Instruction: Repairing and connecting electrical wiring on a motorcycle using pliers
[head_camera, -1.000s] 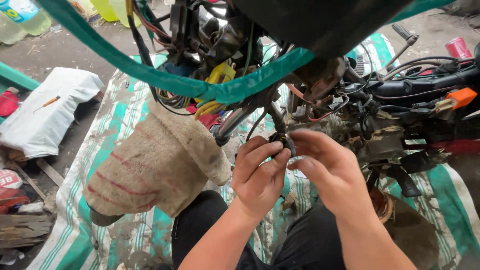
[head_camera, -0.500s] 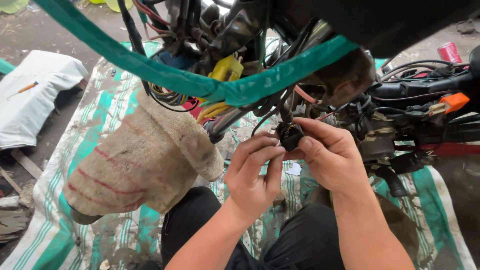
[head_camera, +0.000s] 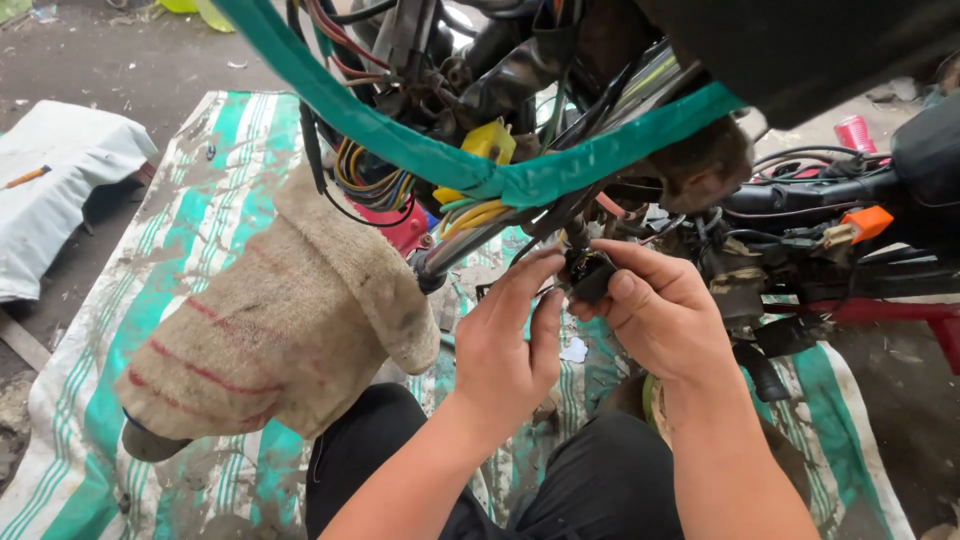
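Note:
A small black plug connector (head_camera: 590, 274) hangs from dark wires under a stripped motorcycle frame. My right hand (head_camera: 662, 312) pinches it between thumb and fingers. My left hand (head_camera: 508, 338) is just left of it, fingertips touching the connector's left side and its wire. Above runs a green-taped wiring harness (head_camera: 520, 176) with a yellow connector (head_camera: 486, 143) and a bundle of coloured wires (head_camera: 368, 178).
A dirty knit glove (head_camera: 275, 325) covers a handlebar end at left. A green-striped tarp (head_camera: 190, 250) lies on the ground. An orange connector (head_camera: 865, 222) and black cables sit at right. A white cloth (head_camera: 55, 190) with a screwdriver lies far left.
The view has moved closer and shifted. Both hands rose slightly toward the harness, and my right hand closed more firmly on the black connector.

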